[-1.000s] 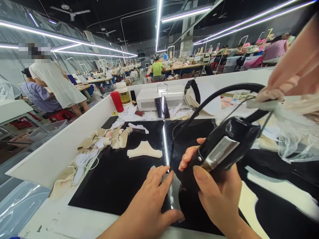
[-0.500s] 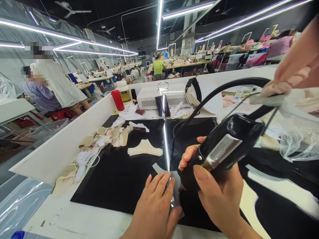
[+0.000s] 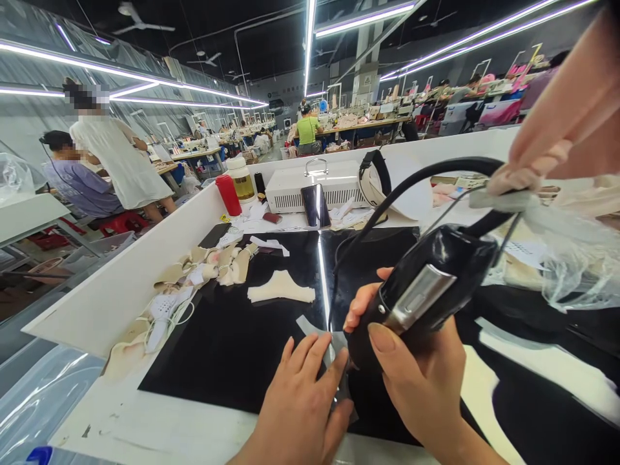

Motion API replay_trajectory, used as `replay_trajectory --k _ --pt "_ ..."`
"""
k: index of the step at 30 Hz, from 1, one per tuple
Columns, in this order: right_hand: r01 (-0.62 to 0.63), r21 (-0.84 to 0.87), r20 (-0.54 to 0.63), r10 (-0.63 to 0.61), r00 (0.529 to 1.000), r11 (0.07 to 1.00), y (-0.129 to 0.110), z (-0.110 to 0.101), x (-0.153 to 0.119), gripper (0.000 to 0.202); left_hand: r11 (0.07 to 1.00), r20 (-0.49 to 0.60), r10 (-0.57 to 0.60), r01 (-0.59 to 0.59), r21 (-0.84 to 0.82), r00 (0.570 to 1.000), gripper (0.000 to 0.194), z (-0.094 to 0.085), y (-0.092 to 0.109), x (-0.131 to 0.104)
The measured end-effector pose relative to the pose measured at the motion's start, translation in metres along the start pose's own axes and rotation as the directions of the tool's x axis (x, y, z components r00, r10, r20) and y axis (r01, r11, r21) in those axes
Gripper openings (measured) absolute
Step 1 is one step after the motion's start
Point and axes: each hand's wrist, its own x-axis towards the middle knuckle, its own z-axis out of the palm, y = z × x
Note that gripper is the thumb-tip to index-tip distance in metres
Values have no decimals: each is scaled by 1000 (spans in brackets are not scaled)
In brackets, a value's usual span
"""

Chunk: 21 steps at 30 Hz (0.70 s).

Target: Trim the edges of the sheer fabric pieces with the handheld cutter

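My left hand [image 3: 303, 400] lies with its fingers spread on a thin grey translucent piece [image 3: 306, 326], pressing it against the shiny black mat [image 3: 217, 352]. Wrapped around a thick black corded hand tool [image 3: 421, 300] with a silver plate is my right hand [image 3: 431, 381]. The tool leans over the right side of the grey piece, and its working end is hidden behind my fingers. A stack of cream fabric cutouts [image 3: 281, 287] rests on the mat beyond my left hand.
More cream pieces [image 3: 547, 361] lie at the right. A heap of beige parts [image 3: 167, 303] lines the left wall. Behind the mat stand a phone [image 3: 314, 205], a white vented box [image 3: 285, 187] and a red container [image 3: 227, 195]. The tool's black cable [image 3: 426, 169] arches above.
My right hand and the tool have shifted slightly left, and the hanging cable and cloth went with them. My left hand stays nearly in place on the grey piece.
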Motion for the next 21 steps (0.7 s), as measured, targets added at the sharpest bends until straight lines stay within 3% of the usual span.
replay_trajectory --k 11,21 --pt "5 -102 -21 -7 1000 995 2 -1 -1 24 999 49 -26 27 -26 998 54 -7 2 3" --pt "-69 43 7 69 998 997 -9 -5 -11 34 997 66 -32 37 -69 997 55 -11 3 1"
